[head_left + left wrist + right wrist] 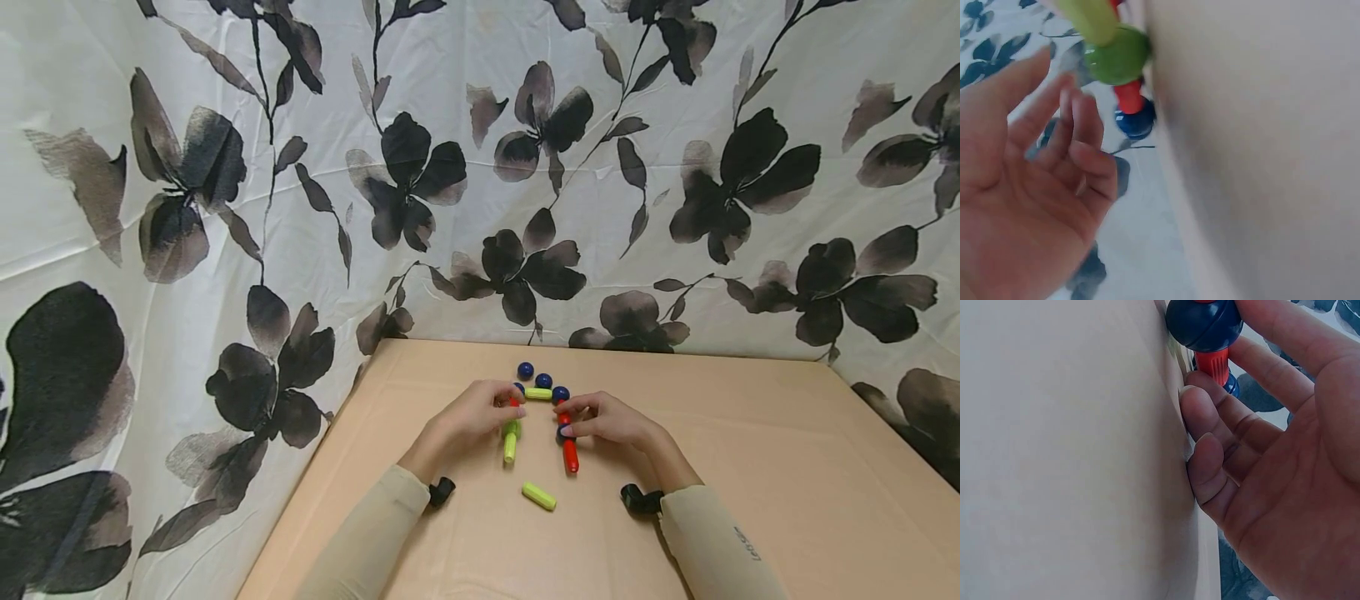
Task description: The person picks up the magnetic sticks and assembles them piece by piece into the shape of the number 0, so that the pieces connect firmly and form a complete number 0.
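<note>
Toy rods and balls are joined in a chain on the table. A yellow-green rod (pixel 538 393) bridges two sides at the top, ending at a blue ball (pixel 560 393). My left hand (pixel 474 411) is around the left side, at a red rod (pixel 1127 97); its fingers bend loosely, apart from the green ball (pixel 1117 55) in the left wrist view. My right hand (pixel 617 421) holds the right side between thumb and forefinger, at a dark blue ball (pixel 1205 324) above a red rod (pixel 1212 365). Another red rod (pixel 571 457) extends below that ball.
Two blue balls, one (pixel 526 370) farther back and one (pixel 543 381) nearer, lie behind the bridging rod. A loose yellow-green rod (pixel 538 497) lies between the forearms. The tan table (pixel 757 467) meets a floral cloth (pixel 645 208) at its back edge.
</note>
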{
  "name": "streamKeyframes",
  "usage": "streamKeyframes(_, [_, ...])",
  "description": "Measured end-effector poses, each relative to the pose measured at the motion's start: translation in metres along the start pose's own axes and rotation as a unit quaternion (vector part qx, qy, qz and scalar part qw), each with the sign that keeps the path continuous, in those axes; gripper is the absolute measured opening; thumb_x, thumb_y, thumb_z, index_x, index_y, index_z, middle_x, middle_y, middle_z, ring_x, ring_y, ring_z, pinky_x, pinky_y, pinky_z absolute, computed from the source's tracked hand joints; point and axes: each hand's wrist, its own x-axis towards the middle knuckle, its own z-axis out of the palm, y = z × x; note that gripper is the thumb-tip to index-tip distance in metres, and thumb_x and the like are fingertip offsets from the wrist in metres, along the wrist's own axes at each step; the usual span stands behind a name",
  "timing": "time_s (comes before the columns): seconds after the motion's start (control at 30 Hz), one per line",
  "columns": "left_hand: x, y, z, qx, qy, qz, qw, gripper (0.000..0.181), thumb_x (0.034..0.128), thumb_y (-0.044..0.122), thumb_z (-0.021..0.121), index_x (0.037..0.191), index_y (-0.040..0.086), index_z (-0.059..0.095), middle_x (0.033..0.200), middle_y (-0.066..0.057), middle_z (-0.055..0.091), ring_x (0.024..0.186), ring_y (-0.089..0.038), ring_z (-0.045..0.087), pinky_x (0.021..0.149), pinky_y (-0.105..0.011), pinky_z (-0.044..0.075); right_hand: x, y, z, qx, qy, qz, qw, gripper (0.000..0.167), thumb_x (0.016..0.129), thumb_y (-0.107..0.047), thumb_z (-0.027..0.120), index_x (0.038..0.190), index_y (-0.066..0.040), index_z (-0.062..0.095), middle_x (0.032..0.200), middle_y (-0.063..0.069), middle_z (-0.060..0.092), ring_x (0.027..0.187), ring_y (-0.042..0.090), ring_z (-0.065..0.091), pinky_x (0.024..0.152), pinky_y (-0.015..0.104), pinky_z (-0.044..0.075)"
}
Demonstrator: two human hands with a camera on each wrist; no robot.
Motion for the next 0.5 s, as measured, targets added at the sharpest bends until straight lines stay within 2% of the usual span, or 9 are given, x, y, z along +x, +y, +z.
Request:
streamKeyframes(0.07, [0.004, -0.008, 0.001, -0.008, 0.015, 0.011, 0.9998, 0.024, 0.1003, 0.030, 0.071, 0.118, 0.014, 0.074, 0.093, 0.003, 0.065, 0.086, -0.014, 0.058, 0.073, -0.028, 0.048, 0.000, 0.000, 0.000, -0.002, -0.001, -0.002, 1.0000, 0.043, 0.093, -0.029, 0.079, 0.131, -0.010, 0.072, 0.120, 0.006, 0.073, 0.100, 0.024, 0.054, 0.082, 0.035, 0.042])
streamKeyframes(0.13, [0.006, -0.016, 0.002, -0.013, 0.013, 0.020, 0.9996, 0.022, 0.1001, 0.028, 0.072, 0.116, 0.014, 0.075, 0.095, 0.004, 0.067, 0.089, -0.015, 0.059, 0.077, -0.029, 0.048, 0.000, -0.001, 0.000, -0.004, -0.003, -0.006, 1.0000, 0.044, 0.093, -0.029, 0.079, 0.131, -0.009, 0.072, 0.120, 0.006, 0.073, 0.100, 0.024, 0.054, 0.082, 0.035, 0.042])
streamKeyframes(0.27, [0.006, -0.030, 0.002, -0.051, -0.025, 0.020, 0.9982, 0.016, 0.0982, 0.029, 0.074, 0.110, 0.019, 0.079, 0.096, 0.006, 0.071, 0.089, -0.012, 0.060, 0.080, -0.027, 0.048, 0.000, -0.001, 0.000, -0.007, -0.002, -0.001, 1.0000, 0.044, 0.093, -0.030, 0.079, 0.132, -0.010, 0.072, 0.120, 0.006, 0.073, 0.100, 0.023, 0.054, 0.083, 0.036, 0.042])
streamKeyframes(0.37, [0.004, -0.035, 0.001, -0.089, -0.059, 0.015, 0.9942, 0.017, 0.0976, 0.029, 0.075, 0.112, 0.021, 0.080, 0.101, 0.007, 0.075, 0.090, -0.011, 0.061, 0.080, -0.026, 0.049, 0.000, 0.000, 0.001, -0.002, 0.000, 0.005, 1.0000, 0.043, 0.093, -0.030, 0.079, 0.131, -0.011, 0.072, 0.121, 0.004, 0.073, 0.102, 0.024, 0.054, 0.085, 0.036, 0.042])
streamKeyframes(0.5, [0.002, -0.037, 0.000, -0.110, -0.076, 0.013, 0.9909, 0.018, 0.0974, 0.030, 0.075, 0.113, 0.023, 0.080, 0.106, 0.007, 0.076, 0.092, -0.010, 0.062, 0.082, -0.027, 0.049, -0.001, -0.001, 0.000, 0.005, -0.003, 0.000, 1.0000, 0.044, 0.093, -0.029, 0.079, 0.132, -0.010, 0.072, 0.123, 0.007, 0.073, 0.105, 0.026, 0.055, 0.086, 0.038, 0.042])
